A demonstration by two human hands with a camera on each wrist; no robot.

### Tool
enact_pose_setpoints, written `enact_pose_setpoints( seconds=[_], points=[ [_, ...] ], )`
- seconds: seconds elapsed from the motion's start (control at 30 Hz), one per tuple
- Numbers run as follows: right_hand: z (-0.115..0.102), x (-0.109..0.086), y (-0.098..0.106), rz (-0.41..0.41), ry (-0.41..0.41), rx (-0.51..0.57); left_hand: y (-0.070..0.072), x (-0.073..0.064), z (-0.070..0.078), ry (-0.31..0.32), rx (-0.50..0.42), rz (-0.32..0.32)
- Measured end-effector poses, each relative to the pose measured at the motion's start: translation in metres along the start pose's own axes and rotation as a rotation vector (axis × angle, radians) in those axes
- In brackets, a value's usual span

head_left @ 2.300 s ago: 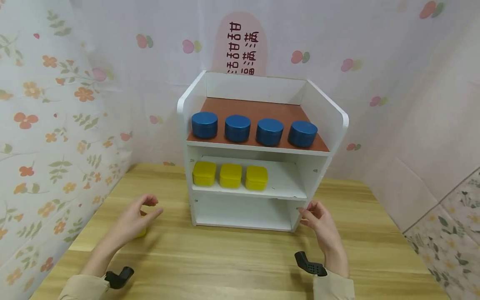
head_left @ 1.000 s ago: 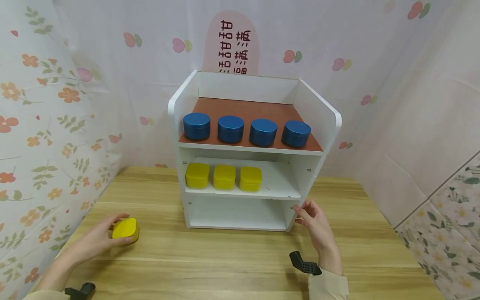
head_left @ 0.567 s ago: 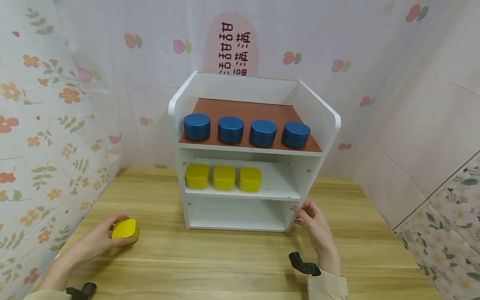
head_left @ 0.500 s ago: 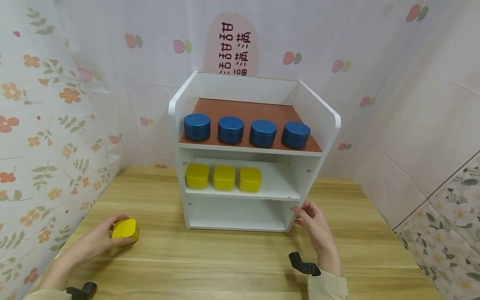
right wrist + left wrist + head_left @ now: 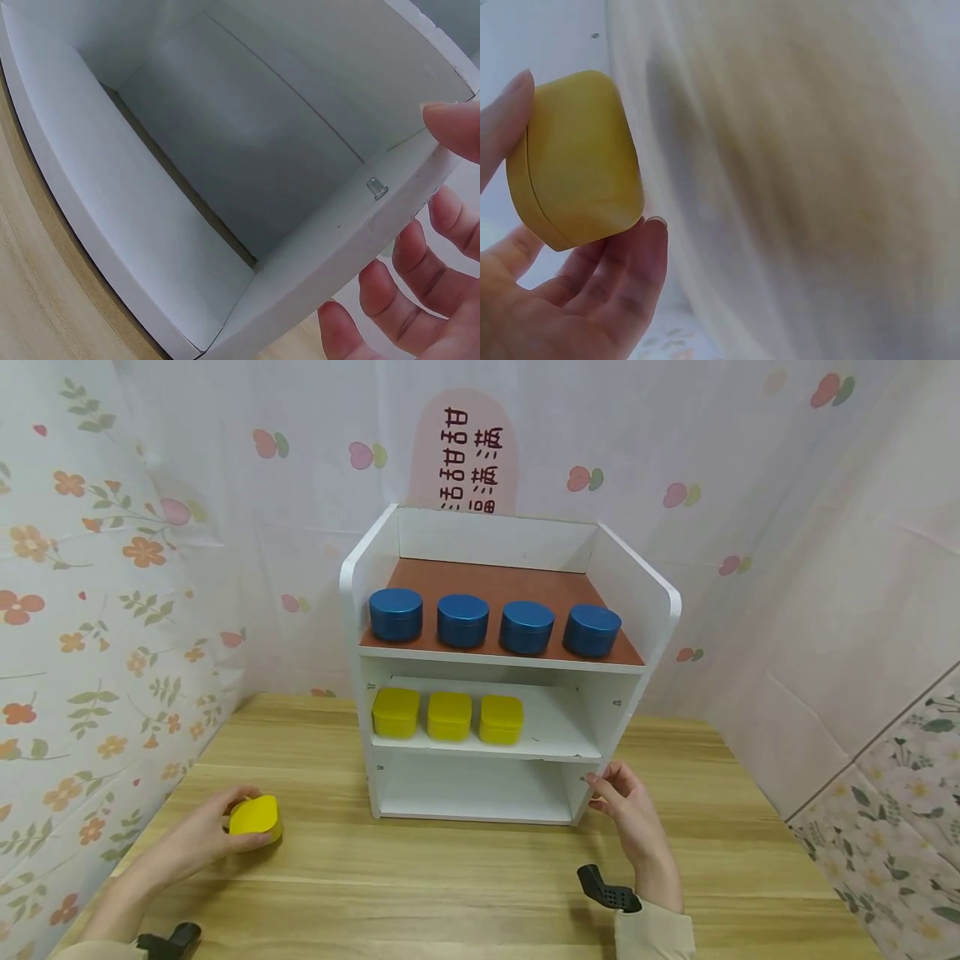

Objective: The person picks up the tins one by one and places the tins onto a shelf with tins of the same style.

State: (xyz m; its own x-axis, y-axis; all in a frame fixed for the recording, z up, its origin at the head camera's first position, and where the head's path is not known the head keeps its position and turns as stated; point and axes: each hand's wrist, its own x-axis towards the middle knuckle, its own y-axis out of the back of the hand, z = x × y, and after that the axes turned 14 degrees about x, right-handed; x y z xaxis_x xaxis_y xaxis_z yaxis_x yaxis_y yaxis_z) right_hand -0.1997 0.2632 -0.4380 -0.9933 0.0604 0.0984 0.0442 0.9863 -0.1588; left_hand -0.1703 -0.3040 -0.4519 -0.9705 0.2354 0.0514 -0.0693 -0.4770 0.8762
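On the left of the tabletop my left hand point(image 5: 197, 839) grips a rounded-square yellow box point(image 5: 256, 817), its thumb on the near side. In the left wrist view the same yellow box point(image 5: 585, 157) sits between thumb and fingers, a lid seam along one edge. My right hand point(image 5: 634, 810) holds the lower right side panel of a small white shelf unit point(image 5: 495, 752). Up close, the right thumb point(image 5: 454, 129) lies at the panel's front edge, with the fingers curled along its outer face. Three matching yellow boxes point(image 5: 449, 717) stand in a row on the middle shelf, from the left.
Several round blue tins point(image 5: 462, 622) line the front of the brown top shelf. The bottom compartment point(image 5: 472, 787) has a white floor, and a small clear shelf peg point(image 5: 376, 188) sticks out of its side wall. Wood-grain tabletop point(image 5: 420, 885) and patterned cloth walls point(image 5: 285, 535) surround the unit.
My left hand has come down and left onto the yellow box, grasped it, and now shifts slightly rightward with it. The right hand keeps its hold on the shelf panel. The head view has shifted slightly.
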Motion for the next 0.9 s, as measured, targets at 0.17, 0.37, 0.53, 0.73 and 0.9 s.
enact_pose_setpoints(
  seconds=[0.17,0.37,0.53,0.73,0.9],
  points=[
    [0.0,0.0,0.0,0.001,0.003,-0.002,0.004,0.001,0.013,-0.03,-0.028,0.015],
    [0.0,0.0,0.001,0.003,0.0,0.001,0.007,0.007,0.029,-0.066,-0.026,0.026],
    [-0.001,0.0,0.001,0.002,0.002,-0.002,0.007,0.012,0.041,-0.091,-0.05,0.037],
    [-0.001,0.0,0.0,0.004,0.002,-0.002,0.006,0.015,0.056,-0.123,-0.099,0.048],
    [-0.001,0.0,-0.001,0.006,-0.002,-0.002,0.003,0.017,0.069,-0.156,-0.126,0.07]
  ],
)
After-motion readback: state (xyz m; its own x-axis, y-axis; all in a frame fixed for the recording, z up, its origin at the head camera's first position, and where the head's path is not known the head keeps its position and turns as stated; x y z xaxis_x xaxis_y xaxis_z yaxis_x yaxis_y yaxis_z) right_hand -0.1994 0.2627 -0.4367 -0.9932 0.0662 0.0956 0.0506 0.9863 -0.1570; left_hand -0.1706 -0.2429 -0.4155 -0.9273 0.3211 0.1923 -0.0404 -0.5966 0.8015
